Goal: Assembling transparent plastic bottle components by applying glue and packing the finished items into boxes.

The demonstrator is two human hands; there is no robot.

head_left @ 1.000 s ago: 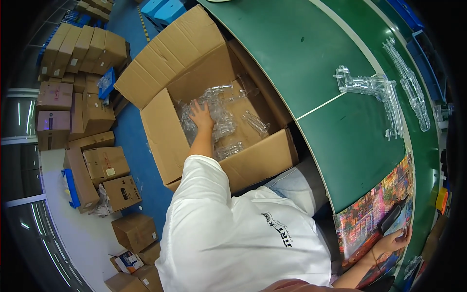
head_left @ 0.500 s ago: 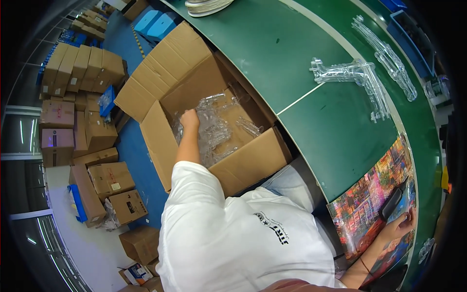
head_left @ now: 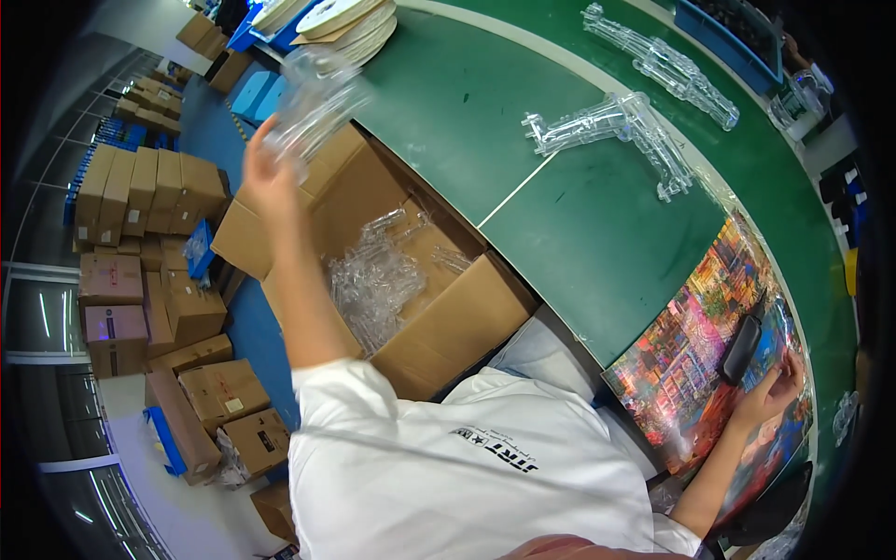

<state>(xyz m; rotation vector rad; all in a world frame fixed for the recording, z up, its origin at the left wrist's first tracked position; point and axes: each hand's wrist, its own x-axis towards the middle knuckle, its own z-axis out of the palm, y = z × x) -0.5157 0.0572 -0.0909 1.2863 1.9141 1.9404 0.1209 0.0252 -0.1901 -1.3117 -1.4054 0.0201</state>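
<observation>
My left hand is raised over the far left flap of an open cardboard box, its fingers closed on a clear plastic piece blurred by motion. More clear plastic pieces lie heaped inside the box. My right hand rests at the right on a colourful printed mat, fingers loosely bent and apart, with nothing visible in them. Beside it lies a long black object whose kind I cannot make out. Farther along the green table are two clear plastic frames, one bent and one straight.
White reels stand at the table's far left end. A blue bin holding dark items is at the far right. Stacked cardboard boxes and blue stools stand on the floor to the left.
My left hand has come up out of the box and away to the far left, carrying a clear plastic piece. My right hand stays on the mat. The view has shifted slightly.
</observation>
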